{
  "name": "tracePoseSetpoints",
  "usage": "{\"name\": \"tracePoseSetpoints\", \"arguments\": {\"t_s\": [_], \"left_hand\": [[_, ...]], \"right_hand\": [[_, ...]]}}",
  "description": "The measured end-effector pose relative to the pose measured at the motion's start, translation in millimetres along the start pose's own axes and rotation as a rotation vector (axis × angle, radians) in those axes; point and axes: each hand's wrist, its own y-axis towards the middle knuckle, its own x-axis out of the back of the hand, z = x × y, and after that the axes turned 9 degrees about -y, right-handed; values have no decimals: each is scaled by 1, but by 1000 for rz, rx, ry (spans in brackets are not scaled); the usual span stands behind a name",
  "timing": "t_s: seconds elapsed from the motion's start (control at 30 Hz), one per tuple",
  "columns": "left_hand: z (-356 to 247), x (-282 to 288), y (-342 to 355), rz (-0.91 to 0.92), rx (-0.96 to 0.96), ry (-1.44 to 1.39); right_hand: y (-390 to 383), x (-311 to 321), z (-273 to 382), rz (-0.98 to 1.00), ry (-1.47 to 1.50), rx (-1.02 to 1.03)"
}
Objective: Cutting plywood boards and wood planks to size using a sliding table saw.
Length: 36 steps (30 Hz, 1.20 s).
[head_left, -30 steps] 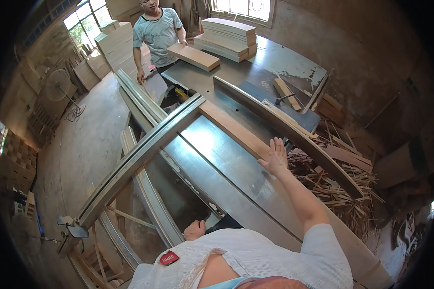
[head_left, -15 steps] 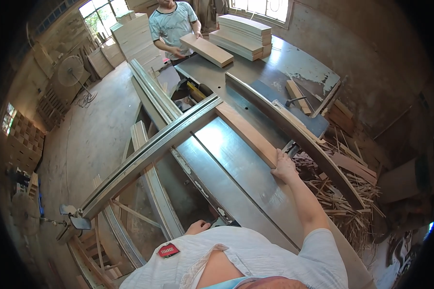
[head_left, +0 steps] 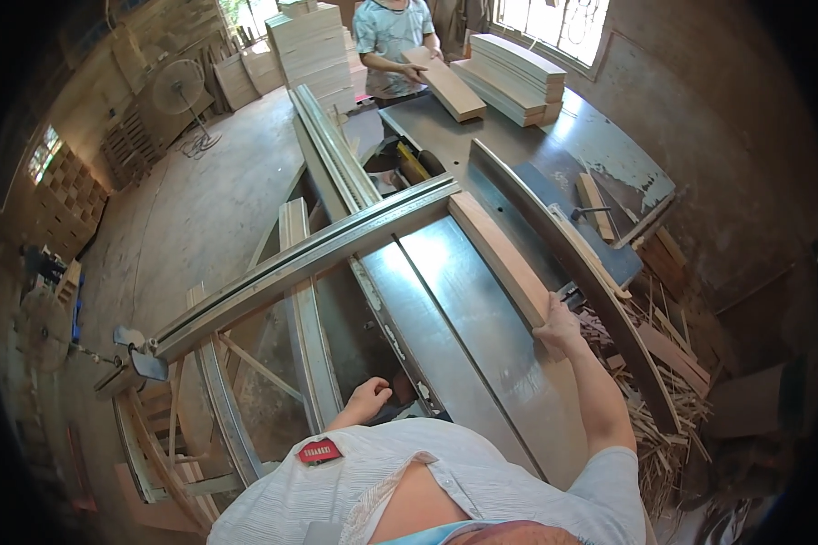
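A long wooden board (head_left: pixel 502 261) lies along the metal saw table (head_left: pixel 463 309), its far end by the metal crosscut fence (head_left: pixel 309 250). My right hand (head_left: pixel 559 329) grips its near end, the fingers wrapped around the end face. At the left edge of the table, close to my body, my left hand (head_left: pixel 370 398) hovers with its fingers curled in. Nothing shows in it, though the palm is hidden. To the right of the board stands a long upright rip fence (head_left: pixel 563 245), with a gap between them.
Across the table a co-worker (head_left: pixel 395 41) holds another board (head_left: pixel 447 86) in both hands, beside stacked boards (head_left: pixel 509 80). Offcuts (head_left: pixel 668 400) heap up at the right. A short wood block (head_left: pixel 595 207) lies beyond the rip fence. Frame rails (head_left: pixel 309 354) stand at my left.
The whole scene has shifted right in the picture as the view turned. My left hand shows more fully, farther forward. My right hand stays on the board's end.
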Motion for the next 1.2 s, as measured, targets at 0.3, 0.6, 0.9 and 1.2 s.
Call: {"name": "tracePoseSetpoints", "arguments": {"t_s": [0.3,0.6,0.9,1.2], "left_hand": [[-101,-48,27,92,-321,50],[-190,-152,71,4,-269,275],[-193,-200,80,-205,-104,159],[-184,-218,89,-294,-71,93]], "right_hand": [[-101,-42,23,245,964,-43],[-175,-84,23,460,1352,-46],[-212,-99,7,524,1212,101],[-218,-88,9,519,972,63]]}}
